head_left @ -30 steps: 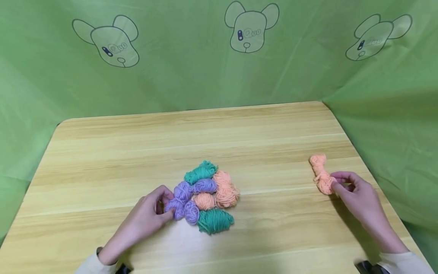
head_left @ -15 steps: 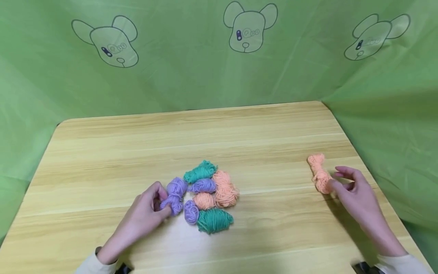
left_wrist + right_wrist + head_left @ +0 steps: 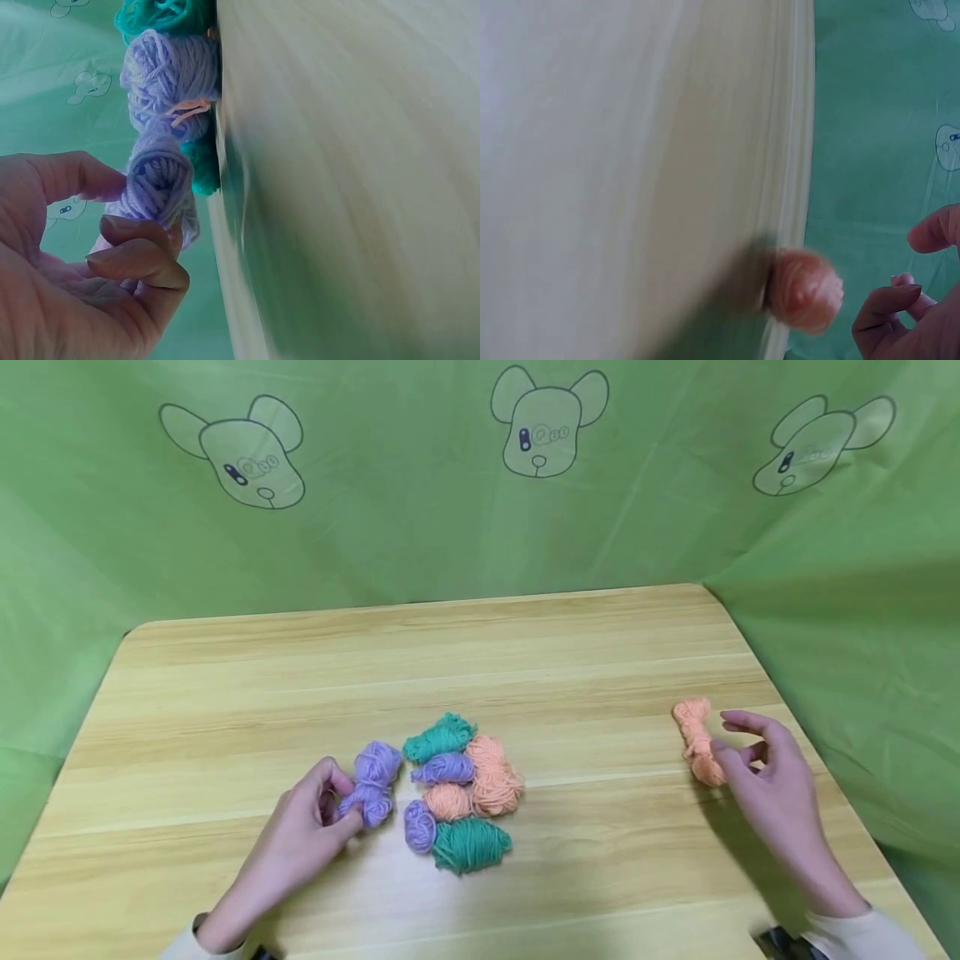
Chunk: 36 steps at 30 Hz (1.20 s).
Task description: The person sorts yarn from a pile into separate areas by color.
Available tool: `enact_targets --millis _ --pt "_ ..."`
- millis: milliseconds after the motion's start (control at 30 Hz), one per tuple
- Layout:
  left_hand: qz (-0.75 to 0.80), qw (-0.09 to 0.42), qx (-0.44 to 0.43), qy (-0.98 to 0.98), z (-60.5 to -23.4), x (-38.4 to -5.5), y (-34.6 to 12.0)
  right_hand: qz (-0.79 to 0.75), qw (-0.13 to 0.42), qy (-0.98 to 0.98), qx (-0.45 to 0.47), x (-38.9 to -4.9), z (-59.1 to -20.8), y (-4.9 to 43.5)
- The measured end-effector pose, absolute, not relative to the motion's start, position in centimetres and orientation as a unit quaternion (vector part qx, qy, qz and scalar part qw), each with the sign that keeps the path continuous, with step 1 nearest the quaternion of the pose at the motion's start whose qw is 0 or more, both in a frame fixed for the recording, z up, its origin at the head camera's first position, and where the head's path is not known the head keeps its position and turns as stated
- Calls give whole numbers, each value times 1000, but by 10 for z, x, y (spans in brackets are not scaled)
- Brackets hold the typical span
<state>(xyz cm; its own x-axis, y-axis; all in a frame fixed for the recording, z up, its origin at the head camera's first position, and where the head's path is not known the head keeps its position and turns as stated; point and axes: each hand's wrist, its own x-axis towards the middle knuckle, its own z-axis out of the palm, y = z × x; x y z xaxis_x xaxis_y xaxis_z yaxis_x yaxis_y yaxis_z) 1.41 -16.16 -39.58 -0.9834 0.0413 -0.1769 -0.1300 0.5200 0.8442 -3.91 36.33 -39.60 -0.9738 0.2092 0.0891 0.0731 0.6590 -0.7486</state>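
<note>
Between thumb and fingers, my left hand (image 3: 303, 831) pinches a purple yarn skein (image 3: 372, 783), tied narrow at its middle; the left wrist view shows its rounded end (image 3: 159, 184). Just right of it lies a cluster: two green skeins (image 3: 471, 843), two smaller purple skeins (image 3: 444, 767), a large peach skein (image 3: 495, 777) and a small peach ball (image 3: 447, 801). Far to the right a separate peach skein (image 3: 693, 735) rests on the table. Beside its lower end hovers my right hand (image 3: 776, 789), fingers loosely bent and apart; the right wrist view shows a gap between hand and yarn (image 3: 806, 291).
Everything rests on a light wooden table (image 3: 570, 652). A green cloth (image 3: 390, 510) with printed bear heads hangs behind the table and along its sides.
My left hand has drawn the purple skein leftward, away from the cluster. My right hand has released the separate peach skein and lifted slightly off it.
</note>
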Motion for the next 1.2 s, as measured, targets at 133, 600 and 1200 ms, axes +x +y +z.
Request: enact_targets --millis 133,600,1200 --pt "501 88 -39 860 -394 14 -165 412 94 -904 -58 -42 -395 354" --pt "506 45 -64 859 -392 13 -177 428 92 -899 16 -57 -395 319" --pt "506 10 -91 858 -393 10 -197 488 53 -869 65 -61 -390 280"
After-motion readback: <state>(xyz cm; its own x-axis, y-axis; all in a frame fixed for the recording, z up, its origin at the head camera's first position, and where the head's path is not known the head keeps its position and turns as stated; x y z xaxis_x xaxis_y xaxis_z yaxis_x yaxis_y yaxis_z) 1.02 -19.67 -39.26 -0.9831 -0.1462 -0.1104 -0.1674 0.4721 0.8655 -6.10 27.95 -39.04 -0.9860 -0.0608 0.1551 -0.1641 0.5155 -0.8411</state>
